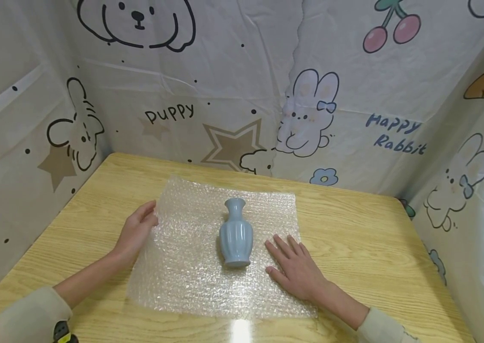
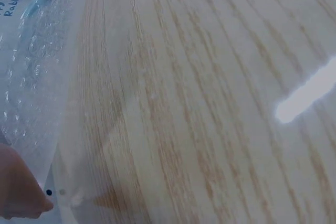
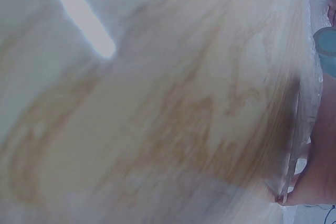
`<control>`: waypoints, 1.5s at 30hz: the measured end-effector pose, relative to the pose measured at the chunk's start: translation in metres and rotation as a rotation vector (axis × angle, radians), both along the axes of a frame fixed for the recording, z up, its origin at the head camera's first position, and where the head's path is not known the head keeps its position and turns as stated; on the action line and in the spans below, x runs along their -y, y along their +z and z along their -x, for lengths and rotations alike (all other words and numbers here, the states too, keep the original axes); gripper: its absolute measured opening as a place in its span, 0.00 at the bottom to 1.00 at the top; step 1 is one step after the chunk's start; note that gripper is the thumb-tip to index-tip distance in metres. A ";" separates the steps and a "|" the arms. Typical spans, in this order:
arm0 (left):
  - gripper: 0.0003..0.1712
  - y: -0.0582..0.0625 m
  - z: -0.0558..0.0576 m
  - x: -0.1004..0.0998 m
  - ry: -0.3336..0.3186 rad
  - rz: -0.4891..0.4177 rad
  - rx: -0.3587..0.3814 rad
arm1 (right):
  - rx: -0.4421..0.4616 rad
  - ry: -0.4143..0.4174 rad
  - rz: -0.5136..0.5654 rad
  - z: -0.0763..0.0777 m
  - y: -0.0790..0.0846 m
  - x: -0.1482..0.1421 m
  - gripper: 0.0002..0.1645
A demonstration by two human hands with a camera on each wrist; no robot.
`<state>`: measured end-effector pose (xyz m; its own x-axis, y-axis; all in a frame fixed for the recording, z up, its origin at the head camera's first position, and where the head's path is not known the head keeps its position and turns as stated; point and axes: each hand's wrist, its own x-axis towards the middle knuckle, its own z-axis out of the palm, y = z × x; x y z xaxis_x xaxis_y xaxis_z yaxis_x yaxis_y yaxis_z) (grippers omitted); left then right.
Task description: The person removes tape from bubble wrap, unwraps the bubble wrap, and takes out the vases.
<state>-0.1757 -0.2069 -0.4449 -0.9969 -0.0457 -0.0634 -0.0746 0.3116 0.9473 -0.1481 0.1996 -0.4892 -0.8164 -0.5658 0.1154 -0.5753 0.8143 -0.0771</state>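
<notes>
A pale blue ribbed vase (image 1: 236,240) lies on its side on a sheet of clear bubble wrap (image 1: 190,281), its neck toward the back wall. At the sheet's left edge, my left hand (image 1: 136,233) pinches the wrap between thumb and curled fingers. The left wrist view has that hand (image 2: 21,187) low in the corner, beside a raised part of the bubble wrap (image 2: 37,77). My right hand (image 1: 295,269) rests on the sheet's right side with fingers spread, right of the vase. Part of the vase (image 3: 326,43) shows at the edge of the right wrist view.
The sheet lies on a glossy wood-grain table (image 1: 353,247) that reflects a bright light near its front. A printed cloth (image 1: 225,71) with cartoon animals hangs behind the table and along both sides.
</notes>
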 end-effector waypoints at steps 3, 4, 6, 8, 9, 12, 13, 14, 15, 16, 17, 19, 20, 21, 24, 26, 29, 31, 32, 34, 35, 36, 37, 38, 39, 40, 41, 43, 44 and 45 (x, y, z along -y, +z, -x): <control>0.34 0.001 0.000 -0.001 -0.010 0.033 -0.036 | -0.004 0.004 0.003 0.000 -0.001 0.000 0.37; 0.34 0.001 0.000 -0.001 -0.015 0.041 -0.045 | -0.006 0.005 0.002 0.001 -0.001 -0.001 0.37; 0.34 0.001 0.001 -0.002 -0.022 0.046 -0.067 | -0.009 0.007 0.002 0.001 -0.002 -0.001 0.37; 0.34 0.001 0.001 -0.003 -0.024 0.047 -0.084 | -0.012 0.006 0.001 0.001 -0.002 -0.001 0.37; 0.34 0.001 0.002 -0.004 -0.024 0.049 -0.088 | -0.012 0.007 0.003 0.001 -0.002 -0.001 0.37; 0.34 0.003 0.003 -0.007 -0.017 0.062 -0.105 | -0.012 0.008 0.006 0.001 -0.002 -0.001 0.37; 0.34 0.003 0.003 -0.008 -0.018 0.068 -0.112 | -0.011 0.008 0.008 0.001 -0.002 -0.001 0.37; 0.34 0.003 0.004 -0.009 -0.020 0.074 -0.121 | -0.010 0.008 0.009 0.001 -0.001 -0.001 0.37; 0.34 0.004 0.004 -0.009 -0.021 0.078 -0.131 | -0.009 0.009 0.010 0.001 -0.001 -0.001 0.36; 0.34 0.004 0.004 -0.010 -0.023 0.083 -0.144 | -0.008 0.008 0.010 0.001 -0.001 -0.001 0.36; 0.33 0.005 0.004 -0.011 -0.028 0.085 -0.154 | -0.009 0.008 0.010 0.001 -0.001 -0.001 0.36; 0.33 0.007 0.004 -0.013 -0.039 0.081 -0.167 | -0.009 0.008 0.011 0.000 -0.001 -0.001 0.36; 0.33 0.007 0.004 -0.014 -0.045 0.076 -0.167 | -0.009 0.008 0.011 0.000 -0.001 -0.001 0.36; 0.34 0.008 0.004 -0.015 -0.052 0.069 -0.162 | -0.010 0.008 0.011 0.000 -0.001 -0.001 0.36; 0.34 0.009 0.003 -0.020 -0.083 0.056 -0.142 | -0.012 0.007 0.010 0.001 -0.001 -0.001 0.36; 0.34 0.010 0.003 -0.023 -0.102 0.051 -0.136 | -0.014 0.007 0.011 0.001 -0.002 -0.001 0.37; 0.34 0.010 0.002 -0.028 -0.125 0.058 -0.149 | -0.021 0.008 0.013 0.001 -0.003 -0.002 0.37; 0.34 0.011 0.003 -0.032 -0.136 0.055 -0.168 | -0.026 0.009 0.012 0.001 -0.004 -0.001 0.37; 0.34 0.012 0.003 -0.034 -0.139 0.054 -0.176 | -0.029 0.008 0.011 0.001 -0.004 -0.001 0.37; 0.33 0.012 0.004 -0.038 -0.151 0.044 -0.187 | -0.032 0.007 0.011 0.002 -0.004 -0.001 0.37; 0.33 0.012 0.005 -0.040 -0.157 0.039 -0.192 | -0.032 0.006 0.010 0.002 -0.004 -0.001 0.37; 0.33 0.013 0.005 -0.042 -0.163 0.034 -0.192 | -0.031 0.005 0.009 0.002 -0.004 -0.001 0.37; 0.33 0.014 0.005 -0.044 -0.168 0.029 -0.187 | -0.028 0.003 0.010 0.001 -0.003 -0.001 0.37; 0.33 0.016 0.004 -0.046 -0.175 0.024 -0.182 | -0.027 0.003 0.009 0.001 -0.003 -0.001 0.37; 0.33 0.018 0.002 -0.049 -0.183 0.018 -0.173 | -0.023 0.003 0.010 0.001 -0.002 -0.001 0.37; 0.33 0.022 0.000 -0.051 -0.190 0.013 -0.163 | -0.021 0.003 0.009 0.001 -0.002 -0.001 0.37; 0.33 0.027 -0.003 -0.054 -0.196 0.009 -0.156 | -0.018 0.003 0.009 0.001 -0.002 -0.001 0.37; 0.33 0.036 -0.008 -0.059 -0.208 0.001 -0.139 | -0.015 0.003 0.010 0.001 -0.002 -0.001 0.37; 0.34 0.035 -0.008 -0.060 -0.210 0.003 -0.129 | -0.013 0.003 0.010 0.001 -0.002 0.000 0.37; 0.34 0.033 -0.007 -0.061 -0.211 0.007 -0.121 | -0.011 0.002 0.011 0.000 -0.002 0.000 0.37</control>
<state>-0.1685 -0.1461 -0.4120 -0.9847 0.1648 0.0571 0.1074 0.3147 0.9431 -0.1485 0.2000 -0.4912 -0.8140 -0.5660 0.1305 -0.5777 0.8123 -0.0803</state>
